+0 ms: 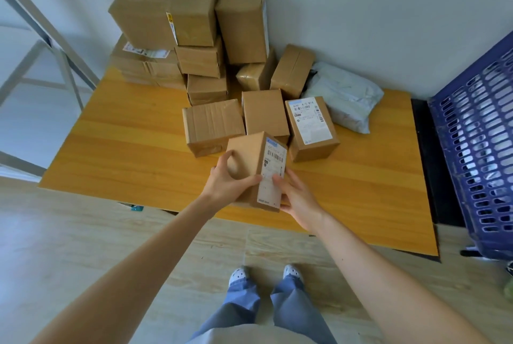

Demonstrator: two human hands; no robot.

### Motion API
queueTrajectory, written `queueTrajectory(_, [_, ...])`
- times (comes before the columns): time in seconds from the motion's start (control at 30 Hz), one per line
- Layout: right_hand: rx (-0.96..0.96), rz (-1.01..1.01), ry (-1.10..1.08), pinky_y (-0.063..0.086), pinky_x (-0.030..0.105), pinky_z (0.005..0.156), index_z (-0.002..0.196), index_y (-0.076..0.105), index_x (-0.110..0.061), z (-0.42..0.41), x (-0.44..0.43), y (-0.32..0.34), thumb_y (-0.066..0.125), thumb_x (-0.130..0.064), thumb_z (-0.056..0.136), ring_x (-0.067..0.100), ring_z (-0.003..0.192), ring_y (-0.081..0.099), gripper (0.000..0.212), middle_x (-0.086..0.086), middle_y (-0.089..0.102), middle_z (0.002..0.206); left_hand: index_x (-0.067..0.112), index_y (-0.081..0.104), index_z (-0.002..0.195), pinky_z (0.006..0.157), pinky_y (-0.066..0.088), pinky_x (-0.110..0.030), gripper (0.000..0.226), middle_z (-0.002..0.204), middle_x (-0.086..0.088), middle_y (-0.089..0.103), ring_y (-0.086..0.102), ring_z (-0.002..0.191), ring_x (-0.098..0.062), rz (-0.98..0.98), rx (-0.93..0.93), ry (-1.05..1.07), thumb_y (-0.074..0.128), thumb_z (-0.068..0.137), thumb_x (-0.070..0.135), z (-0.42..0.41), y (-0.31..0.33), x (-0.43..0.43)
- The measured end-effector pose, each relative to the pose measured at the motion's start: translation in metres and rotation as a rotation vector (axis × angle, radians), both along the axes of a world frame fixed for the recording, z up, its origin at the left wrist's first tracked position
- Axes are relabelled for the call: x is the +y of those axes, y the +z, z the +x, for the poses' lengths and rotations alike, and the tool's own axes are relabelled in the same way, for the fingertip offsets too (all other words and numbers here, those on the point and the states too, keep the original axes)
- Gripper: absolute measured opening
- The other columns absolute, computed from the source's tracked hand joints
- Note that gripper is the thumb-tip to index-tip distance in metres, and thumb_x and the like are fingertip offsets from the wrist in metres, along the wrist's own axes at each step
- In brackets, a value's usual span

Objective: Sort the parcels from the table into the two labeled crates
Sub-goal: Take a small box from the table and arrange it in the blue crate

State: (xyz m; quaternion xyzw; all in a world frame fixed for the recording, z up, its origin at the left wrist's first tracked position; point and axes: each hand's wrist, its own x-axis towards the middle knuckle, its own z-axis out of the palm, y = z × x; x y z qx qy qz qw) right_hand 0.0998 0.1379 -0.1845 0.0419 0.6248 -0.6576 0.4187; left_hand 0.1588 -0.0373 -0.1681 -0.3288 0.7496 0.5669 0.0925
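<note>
Both hands grasp one labelled parcel [256, 168], raised above the desk [125, 144] front edge. Left hand [227, 181] curls round its plain side; right hand [295, 196] grips the label side. Blue crate [477, 144] stands right of desk.

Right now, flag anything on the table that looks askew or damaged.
The back stack is untidy: its top boxes sit tilted. One box right of it leans on a neighbour. The white bag is crumpled. The held box looks sound.
</note>
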Motion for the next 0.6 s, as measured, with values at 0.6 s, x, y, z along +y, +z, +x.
queueTrajectory(0.6, [0.270, -0.255, 0.005, 0.052, 0.048, 0.091, 0.135, 0.049, -0.041, -0.019, 0.015, 0.094, 0.069, -0.011, 0.084, 0.024, 0.119, 0.059, 0.063, 0.004, 0.064, 0.126, 0.041, 0.045, 0.136, 0.093, 0.052, -0.039, 0.082, 0.131, 0.012, 0.060, 0.061, 0.116, -0.012, 0.410, 0.437, -0.126, 0.082, 0.063, 0.040, 0.001, 0.086, -0.015])
